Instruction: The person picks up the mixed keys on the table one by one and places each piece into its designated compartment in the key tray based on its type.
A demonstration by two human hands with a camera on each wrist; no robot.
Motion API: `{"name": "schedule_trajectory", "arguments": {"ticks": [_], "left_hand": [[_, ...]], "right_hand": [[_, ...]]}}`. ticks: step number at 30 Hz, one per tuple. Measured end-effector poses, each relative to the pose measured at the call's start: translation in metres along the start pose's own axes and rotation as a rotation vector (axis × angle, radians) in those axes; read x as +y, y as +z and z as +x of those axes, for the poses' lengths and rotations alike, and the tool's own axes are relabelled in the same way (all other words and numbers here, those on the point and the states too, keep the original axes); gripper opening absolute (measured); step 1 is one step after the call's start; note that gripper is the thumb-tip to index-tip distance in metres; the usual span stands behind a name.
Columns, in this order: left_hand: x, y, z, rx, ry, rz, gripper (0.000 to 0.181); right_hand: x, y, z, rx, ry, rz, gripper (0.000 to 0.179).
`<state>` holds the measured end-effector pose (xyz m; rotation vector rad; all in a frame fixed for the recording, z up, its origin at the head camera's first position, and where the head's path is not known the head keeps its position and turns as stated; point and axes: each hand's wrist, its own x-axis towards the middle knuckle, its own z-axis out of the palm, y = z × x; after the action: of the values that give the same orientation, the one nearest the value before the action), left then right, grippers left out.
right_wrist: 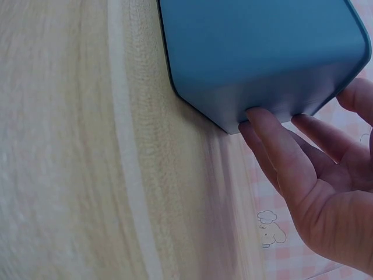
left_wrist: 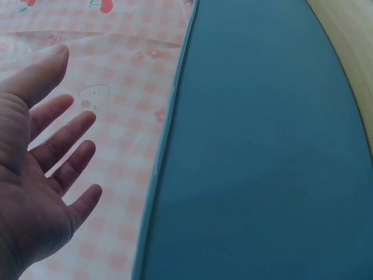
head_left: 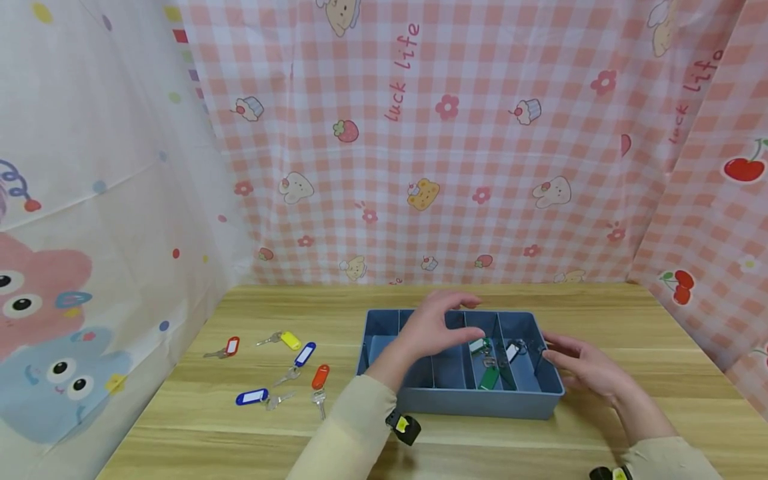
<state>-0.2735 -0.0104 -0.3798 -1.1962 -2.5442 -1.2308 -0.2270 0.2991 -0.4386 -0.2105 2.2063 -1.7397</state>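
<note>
A grey-blue divided box [head_left: 468, 404] stands on the wooden table. My left hand [head_left: 433, 325] hovers over its middle compartments, thumb and fingers apart, holding nothing; in the left wrist view that hand [left_wrist: 35, 169] is beside the box's wall [left_wrist: 262, 146]. My right hand [head_left: 591, 365] touches the box's right end. In the right wrist view, the fingertips of the right hand [right_wrist: 326, 192] rest against that end wall [right_wrist: 285, 96]. A green key tag [head_left: 489, 378] and another green tag [head_left: 478, 345] lie in one compartment with keys. A dark-rimmed key tag [head_left: 513, 352] lies in the rightmost compartment.
Left of the box lie keys with a red tag [head_left: 233, 345], a yellow tag [head_left: 291, 341], an orange-red tag [head_left: 321, 377], a blue tag [head_left: 305, 354] and another blue tag [head_left: 252, 397]. A checked curtain [head_left: 444, 153] hangs behind the table.
</note>
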Motion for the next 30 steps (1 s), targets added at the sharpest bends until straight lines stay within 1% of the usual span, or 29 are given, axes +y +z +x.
{"name": "schedule_trajectory", "arguments": {"ticks": [1, 8, 11, 17, 23, 30], "left_hand": [[0.001, -0.001, -0.002, 0.004, -0.006, 0.009, 0.049], [0.002, -0.005, -0.011, 0.032, 0.018, 0.122, 0.050], [0.001, -0.007, -0.016, 0.046, 0.021, 0.151, 0.050], [-0.002, -0.013, -0.027, 0.071, 0.018, 0.181, 0.052], [-0.003, -0.021, -0.036, 0.099, 0.041, 0.238, 0.054], [-0.006, -0.029, -0.046, 0.147, 0.060, 0.294, 0.058]], "right_hand": [[0.000, 0.000, 0.000, 0.000, 0.000, -0.001, 0.067], [0.000, 0.001, 0.000, 0.011, -0.006, 0.005, 0.067], [0.000, 0.001, 0.000, 0.017, -0.006, 0.001, 0.068], [0.000, 0.001, 0.000, 0.023, -0.003, -0.003, 0.068], [0.000, 0.001, 0.000, 0.027, 0.005, -0.008, 0.068], [-0.001, 0.002, 0.000, 0.034, 0.018, -0.018, 0.068]]}}
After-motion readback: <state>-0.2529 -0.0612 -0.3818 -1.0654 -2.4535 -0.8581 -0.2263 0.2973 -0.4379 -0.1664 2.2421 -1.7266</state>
